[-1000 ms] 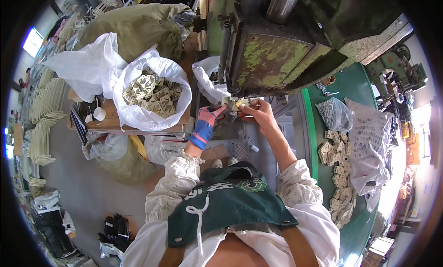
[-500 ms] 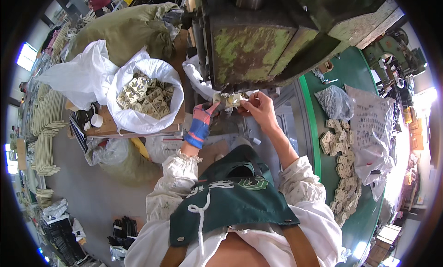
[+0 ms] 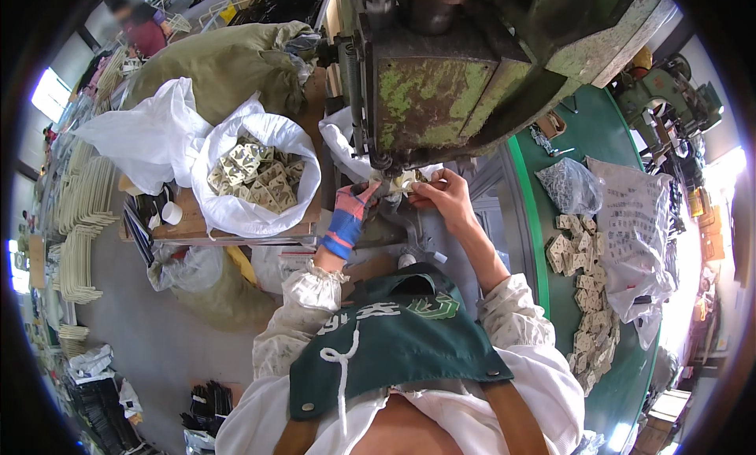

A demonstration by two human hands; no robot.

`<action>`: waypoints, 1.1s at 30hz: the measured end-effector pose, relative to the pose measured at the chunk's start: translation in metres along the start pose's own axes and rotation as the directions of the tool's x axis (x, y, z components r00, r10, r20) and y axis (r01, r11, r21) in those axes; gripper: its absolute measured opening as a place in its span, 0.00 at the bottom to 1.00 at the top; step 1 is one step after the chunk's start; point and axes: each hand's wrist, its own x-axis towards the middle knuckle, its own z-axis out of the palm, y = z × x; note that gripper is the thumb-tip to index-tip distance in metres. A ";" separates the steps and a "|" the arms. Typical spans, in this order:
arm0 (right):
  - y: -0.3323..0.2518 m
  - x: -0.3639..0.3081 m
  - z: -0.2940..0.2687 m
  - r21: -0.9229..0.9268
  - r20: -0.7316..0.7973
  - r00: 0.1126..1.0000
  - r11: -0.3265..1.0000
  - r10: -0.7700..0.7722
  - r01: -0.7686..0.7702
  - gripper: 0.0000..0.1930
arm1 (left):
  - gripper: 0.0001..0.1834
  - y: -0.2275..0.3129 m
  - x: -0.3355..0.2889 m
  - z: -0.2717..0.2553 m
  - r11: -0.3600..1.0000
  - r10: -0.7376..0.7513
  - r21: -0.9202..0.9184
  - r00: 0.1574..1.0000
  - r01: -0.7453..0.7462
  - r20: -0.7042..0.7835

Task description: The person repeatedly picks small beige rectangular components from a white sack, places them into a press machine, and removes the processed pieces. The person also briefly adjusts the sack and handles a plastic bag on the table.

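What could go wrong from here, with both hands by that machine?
The gloved left hand and bare right hand are close to the machine's heavy green block; if it moved, fingers might be pinched.
The open white bag sits near the wooden table's front edge; a knock could spill its pieces.

Green apron (white cord)

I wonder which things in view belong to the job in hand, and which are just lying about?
Probably the job:
pale plate held by the right hand
gloved left hand
green machine
similar plates in the white bag
loose plates on the green table

Apparently lying about:
white container
olive sack
black bundle on the floor
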 end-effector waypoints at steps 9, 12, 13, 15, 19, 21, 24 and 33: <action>-0.021 -0.001 0.001 -0.182 -0.004 1.000 0.983 -0.003 0.002 0.16 | 0.10 0.013 -0.010 0.008 0.976 0.021 -0.216 0.979 0.024 0.205; -0.023 0.001 0.003 -0.231 -0.008 1.000 0.973 -0.018 0.015 0.17 | 0.11 -0.010 0.007 -0.002 0.726 0.569 0.208 0.742 -0.656 0.354; -0.024 0.002 0.003 -0.233 0.006 1.000 0.972 -0.020 0.021 0.17 | 0.12 -0.014 0.012 -0.007 0.555 0.629 0.349 0.655 -0.755 0.419; -0.023 0.001 0.001 -0.228 0.021 0.999 0.973 -0.031 0.035 0.16 | 0.14 -0.007 0.009 -0.006 0.710 0.498 0.340 0.781 -0.617 0.377; -0.015 0.001 -0.001 -0.246 0.040 0.999 0.969 0.003 0.007 0.15 | 0.14 -0.028 0.009 -0.014 0.989 0.064 0.110 0.954 -0.100 0.292; -0.010 0.002 -0.004 -0.219 0.030 1.000 0.976 0.004 0.003 0.15 | 0.13 -0.020 0.006 -0.009 0.970 -0.199 -0.093 0.955 0.224 0.221; -0.009 0.003 -0.007 -0.201 0.022 1.000 0.979 0.018 -0.013 0.15 | 0.12 -0.018 0.001 -0.006 0.993 0.080 0.076 0.982 -0.094 0.173; -0.003 0.010 -0.012 -0.170 0.047 0.997 0.984 0.061 -0.053 0.16 | 0.13 0.001 0.001 0.003 0.993 -0.120 -0.006 0.989 0.121 0.090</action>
